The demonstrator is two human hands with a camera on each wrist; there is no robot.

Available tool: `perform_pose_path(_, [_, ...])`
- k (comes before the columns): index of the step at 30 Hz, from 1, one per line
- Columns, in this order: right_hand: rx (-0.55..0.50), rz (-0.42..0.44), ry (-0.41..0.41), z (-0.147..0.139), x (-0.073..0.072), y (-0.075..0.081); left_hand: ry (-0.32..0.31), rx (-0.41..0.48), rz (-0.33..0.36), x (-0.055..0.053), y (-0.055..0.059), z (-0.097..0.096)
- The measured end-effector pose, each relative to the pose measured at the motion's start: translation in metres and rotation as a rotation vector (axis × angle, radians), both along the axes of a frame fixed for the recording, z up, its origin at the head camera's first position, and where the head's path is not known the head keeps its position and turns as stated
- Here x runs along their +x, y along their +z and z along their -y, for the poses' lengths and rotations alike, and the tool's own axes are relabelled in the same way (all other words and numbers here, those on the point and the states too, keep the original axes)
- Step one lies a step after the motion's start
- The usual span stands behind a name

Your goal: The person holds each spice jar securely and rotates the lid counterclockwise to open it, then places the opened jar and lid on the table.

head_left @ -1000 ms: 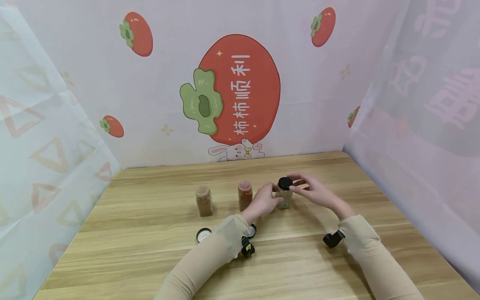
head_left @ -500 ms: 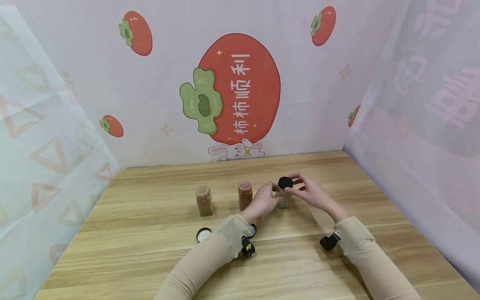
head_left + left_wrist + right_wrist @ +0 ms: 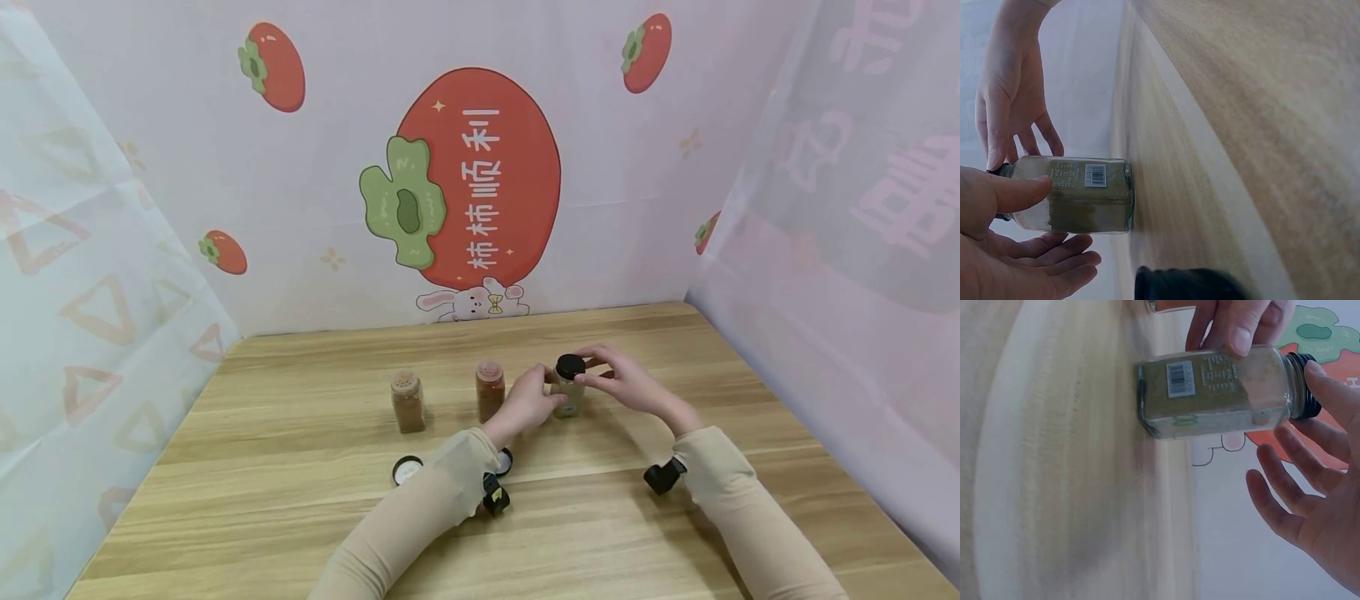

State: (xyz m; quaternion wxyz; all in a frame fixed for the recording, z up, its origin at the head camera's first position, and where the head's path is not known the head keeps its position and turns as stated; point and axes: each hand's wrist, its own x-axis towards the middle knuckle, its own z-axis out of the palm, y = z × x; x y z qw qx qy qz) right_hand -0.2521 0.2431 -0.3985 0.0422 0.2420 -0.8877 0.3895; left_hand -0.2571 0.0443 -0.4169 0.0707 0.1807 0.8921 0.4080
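A square glass spice jar (image 3: 568,402) stands upright on the table, partly filled with greenish-brown powder. Its black lid (image 3: 570,366) is on. My left hand (image 3: 528,402) holds the jar's body, with the thumb on the near face in the left wrist view and the fingers around the other side. At the top, my right hand (image 3: 630,385) pinches the lid between thumb and index finger; its other fingers are spread apart in the right wrist view. A barcode label (image 3: 1180,379) shows on the glass.
Left of my hands stand a jar of reddish powder (image 3: 491,393) and a jar of brown powder (image 3: 408,404), both with perforated tops exposed. Two black lids lie nearer me, one lid (image 3: 407,471) upturned, the other lid (image 3: 505,461) partly behind my left sleeve.
My right hand and wrist swing slightly left, then back right, with the fingers staying at the lid. The jar and my left hand keep their places.
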Motion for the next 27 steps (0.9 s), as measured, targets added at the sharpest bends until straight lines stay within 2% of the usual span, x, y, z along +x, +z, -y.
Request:
perform_pose_path(7, [0.031,0.008,0.067,-0.005,-0.0043,0.001,-0.007,0.001,-0.009,-0.0012,-0.0012,0.0001])
perform_pose_path(17, [0.038,0.022,0.112,-0.0082,-0.0073,0.0028,-0.008,-0.008,-0.01,-0.0013,-0.0007,-0.0003])
perform_pose_path(21, [0.026,0.035,0.119,-0.0084,-0.0067,0.0025,-0.002,-0.007,0.003,-0.0007,0.0001,-0.0007])
perform_pose_path(27, [-0.01,0.051,0.069,-0.0052,-0.0029,0.001,0.0,-0.003,0.009,0.0001,0.0008,0.0002])
